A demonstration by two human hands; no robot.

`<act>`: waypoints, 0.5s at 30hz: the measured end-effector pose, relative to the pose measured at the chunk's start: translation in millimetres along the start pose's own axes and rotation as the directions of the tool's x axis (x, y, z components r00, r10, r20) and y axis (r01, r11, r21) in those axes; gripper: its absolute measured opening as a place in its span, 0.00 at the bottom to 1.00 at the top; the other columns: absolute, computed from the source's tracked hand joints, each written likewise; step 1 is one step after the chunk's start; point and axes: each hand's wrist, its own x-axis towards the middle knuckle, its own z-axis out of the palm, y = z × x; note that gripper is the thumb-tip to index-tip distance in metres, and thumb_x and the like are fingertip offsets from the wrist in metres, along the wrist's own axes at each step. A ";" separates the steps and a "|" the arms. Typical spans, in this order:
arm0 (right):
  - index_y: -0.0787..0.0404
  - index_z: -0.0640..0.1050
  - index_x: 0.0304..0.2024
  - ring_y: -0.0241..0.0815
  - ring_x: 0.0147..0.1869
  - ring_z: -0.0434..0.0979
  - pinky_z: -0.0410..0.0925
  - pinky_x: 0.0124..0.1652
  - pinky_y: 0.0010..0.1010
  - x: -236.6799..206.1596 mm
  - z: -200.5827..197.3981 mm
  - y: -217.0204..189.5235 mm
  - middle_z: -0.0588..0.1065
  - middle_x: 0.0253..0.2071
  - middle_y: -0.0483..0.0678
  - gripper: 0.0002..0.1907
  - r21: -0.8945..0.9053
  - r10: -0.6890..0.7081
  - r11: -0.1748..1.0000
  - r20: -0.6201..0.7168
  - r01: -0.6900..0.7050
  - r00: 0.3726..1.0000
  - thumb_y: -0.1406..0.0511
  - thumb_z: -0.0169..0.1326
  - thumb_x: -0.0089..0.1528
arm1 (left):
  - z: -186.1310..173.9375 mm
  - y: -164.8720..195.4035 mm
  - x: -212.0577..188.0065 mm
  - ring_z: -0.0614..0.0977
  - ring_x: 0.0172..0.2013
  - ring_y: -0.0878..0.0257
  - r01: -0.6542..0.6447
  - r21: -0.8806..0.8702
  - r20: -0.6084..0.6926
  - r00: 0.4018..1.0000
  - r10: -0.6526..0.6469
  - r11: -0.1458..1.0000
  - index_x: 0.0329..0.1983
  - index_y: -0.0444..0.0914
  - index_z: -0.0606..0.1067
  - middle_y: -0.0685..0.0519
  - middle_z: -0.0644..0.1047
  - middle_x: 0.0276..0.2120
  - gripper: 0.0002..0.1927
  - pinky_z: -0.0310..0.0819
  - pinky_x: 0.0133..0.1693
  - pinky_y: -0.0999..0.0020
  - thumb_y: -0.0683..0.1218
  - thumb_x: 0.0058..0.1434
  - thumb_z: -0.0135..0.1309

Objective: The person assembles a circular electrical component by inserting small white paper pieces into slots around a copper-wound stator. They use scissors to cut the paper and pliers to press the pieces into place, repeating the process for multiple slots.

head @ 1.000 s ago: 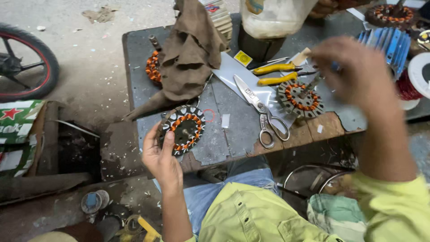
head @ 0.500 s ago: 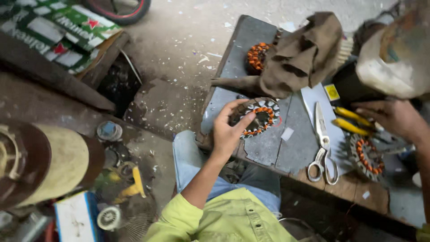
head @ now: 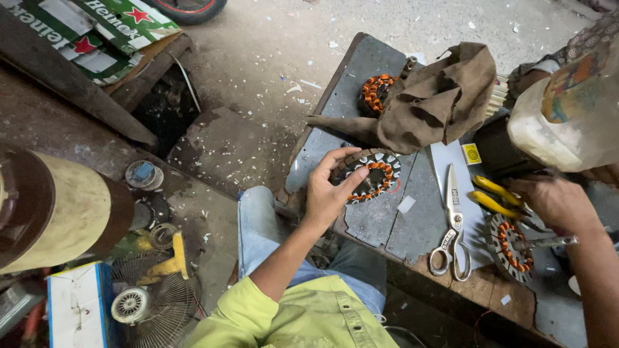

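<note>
1. My left hand [head: 327,191] grips the round metal stator wound with orange copper coils [head: 373,174], fingers curled over its near-left rim, thumb across the top; it lies flat on the grey slab worktop [head: 380,222].
2. My right hand [head: 556,201] rests at the right edge over the yellow-handled pliers [head: 496,196]; I cannot tell whether its fingers close on anything (they are turned away).
3. A second toothed stator ring [head: 511,243] sits just beneath it.
4. Steel scissors [head: 452,225] lie between the two stators.
5. A brown cloth [head: 438,103] is heaped at the far side, partly covering a third orange-wound coil [head: 376,92].
</note>
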 end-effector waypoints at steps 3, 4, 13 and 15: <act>0.34 0.78 0.63 0.47 0.46 0.85 0.77 0.49 0.38 -0.1 -7.0 -1.6 0.82 0.46 0.49 0.25 0.028 0.063 0.997 0.076 -0.065 0.995 0.61 0.53 0.63 | 1.4 0.4 -0.2 0.82 0.48 0.68 0.011 0.004 -0.003 1.000 -0.011 1.000 0.57 0.33 0.75 0.51 0.82 0.48 0.20 0.77 0.51 0.72 0.42 0.63 0.64; 0.37 0.80 0.60 0.49 0.47 0.84 0.76 0.48 0.39 -0.6 -9.3 -2.4 0.82 0.48 0.49 0.23 0.088 0.056 0.994 0.030 -0.058 0.998 0.59 0.55 0.61 | 1.6 0.4 -0.2 0.82 0.48 0.68 0.015 0.007 -0.005 1.000 -0.015 1.000 0.57 0.33 0.75 0.51 0.82 0.47 0.20 0.77 0.51 0.72 0.42 0.63 0.64; 0.60 0.76 0.55 0.48 0.45 0.84 0.76 0.45 0.37 -43.7 24.7 44.0 0.81 0.46 0.58 0.21 0.737 0.307 0.658 -0.073 -0.157 0.949 0.59 0.58 0.63 | 3.1 -3.5 1.4 0.82 0.46 0.68 0.072 -0.049 -0.002 0.997 -0.072 0.996 0.57 0.33 0.76 0.51 0.82 0.46 0.21 0.78 0.50 0.72 0.41 0.61 0.65; 0.60 0.73 0.54 0.48 0.45 0.84 0.76 0.45 0.37 -66.7 42.1 50.1 0.80 0.45 0.59 0.18 0.849 0.483 0.466 -0.008 -0.250 0.875 0.61 0.59 0.64 | 2.8 -4.3 2.9 0.83 0.46 0.68 0.102 -0.101 0.019 0.995 -0.101 0.990 0.56 0.32 0.76 0.51 0.83 0.47 0.20 0.79 0.50 0.72 0.41 0.61 0.65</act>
